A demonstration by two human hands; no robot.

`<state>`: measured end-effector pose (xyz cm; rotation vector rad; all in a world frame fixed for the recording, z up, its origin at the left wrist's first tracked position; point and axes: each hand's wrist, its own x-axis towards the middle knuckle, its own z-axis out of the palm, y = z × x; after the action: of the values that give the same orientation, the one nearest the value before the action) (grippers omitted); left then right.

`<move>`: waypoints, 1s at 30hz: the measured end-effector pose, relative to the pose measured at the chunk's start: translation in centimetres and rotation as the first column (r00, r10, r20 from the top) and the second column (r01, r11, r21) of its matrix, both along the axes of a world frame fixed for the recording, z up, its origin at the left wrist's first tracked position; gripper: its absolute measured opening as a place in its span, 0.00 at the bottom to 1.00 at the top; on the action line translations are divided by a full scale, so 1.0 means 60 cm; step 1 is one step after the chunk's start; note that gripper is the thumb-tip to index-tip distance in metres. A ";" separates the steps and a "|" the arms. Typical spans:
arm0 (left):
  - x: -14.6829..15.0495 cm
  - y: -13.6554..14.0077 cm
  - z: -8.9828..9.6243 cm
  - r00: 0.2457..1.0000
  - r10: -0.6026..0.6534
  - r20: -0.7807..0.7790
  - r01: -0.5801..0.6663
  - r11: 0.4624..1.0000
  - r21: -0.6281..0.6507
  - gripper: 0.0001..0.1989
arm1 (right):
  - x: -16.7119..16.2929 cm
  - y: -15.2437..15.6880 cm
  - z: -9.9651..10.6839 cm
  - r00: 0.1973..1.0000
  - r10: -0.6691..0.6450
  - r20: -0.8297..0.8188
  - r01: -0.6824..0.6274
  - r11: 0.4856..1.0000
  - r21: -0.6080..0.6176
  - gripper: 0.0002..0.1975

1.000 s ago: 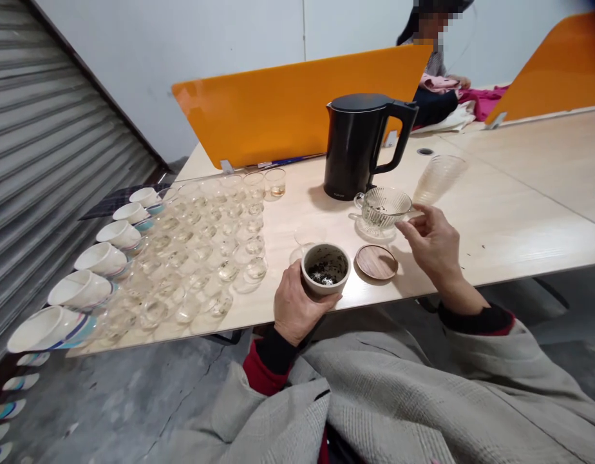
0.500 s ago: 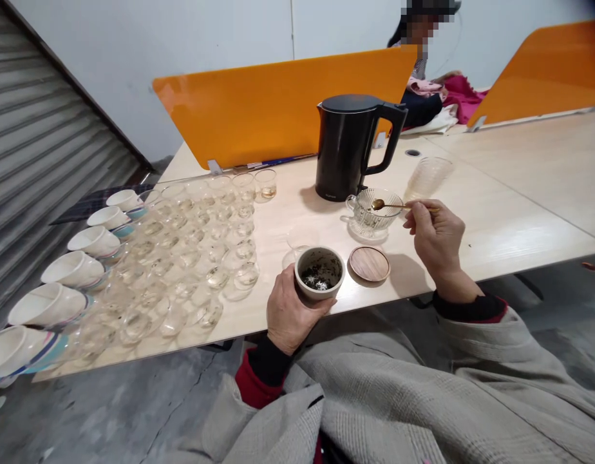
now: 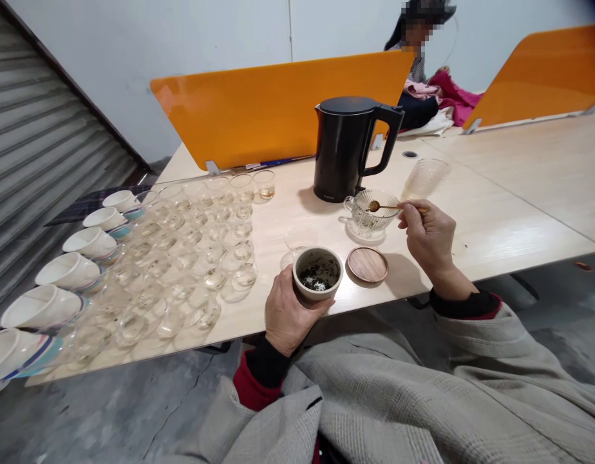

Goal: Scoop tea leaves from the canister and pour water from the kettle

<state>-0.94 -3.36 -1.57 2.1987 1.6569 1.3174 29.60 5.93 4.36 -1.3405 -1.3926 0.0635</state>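
My left hand (image 3: pixel 293 311) is closed around a pale ceramic cup (image 3: pixel 315 295), tilted so its inside shows. Dark leaf-like bits, probably tea leaves (image 3: pixel 321 272), lie in it with a bright glint among them. Between the fingers of my right hand (image 3: pixel 429 237) is the handle of a small gold-coloured spoon (image 3: pixel 375 206). The spoon's bowl hangs over a ribbed glass cup (image 3: pixel 368 222) that stands on a glass saucer; small dark bits show inside this cup. A round wooden lid or coaster (image 3: pixel 368 265) lies between the two cups.
Behind the glass cup stands a black electric kettle (image 3: pixel 340 151). A ribbed glass tumbler (image 3: pixel 425 178) is to its right. Rows of small clear glasses (image 3: pixel 181 258) and white paper cups (image 3: pixel 89 243) fill the left side. Beyond the orange partition (image 3: pixel 278 109) sits a person with pink cloth (image 3: pixel 454 96).
My right hand and the spoon have moved slightly left over the glass cup. My left hand still holds the ceramic cup. The whole view has shifted a little.
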 end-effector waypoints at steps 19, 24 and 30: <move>0.002 0.000 0.000 1.000 0.006 -0.002 -0.006 1.000 -0.019 0.48 | -0.005 0.024 0.024 0.993 0.114 -0.004 -0.112 0.962 -0.251 0.10; 0.003 0.000 -0.001 1.000 -0.002 -0.003 0.002 1.000 -0.021 0.49 | -0.014 -0.003 0.043 0.965 0.069 -0.252 -0.067 0.998 0.016 0.07; 0.004 0.000 -0.001 1.000 -0.001 0.012 0.002 0.999 -0.051 0.49 | -0.068 -0.105 0.109 0.853 0.368 -0.370 -0.226 0.899 0.375 0.07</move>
<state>-0.71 -3.38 -1.63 2.1598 1.6651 1.2708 25.52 -0.34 10.87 -0.7654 -1.1557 0.3167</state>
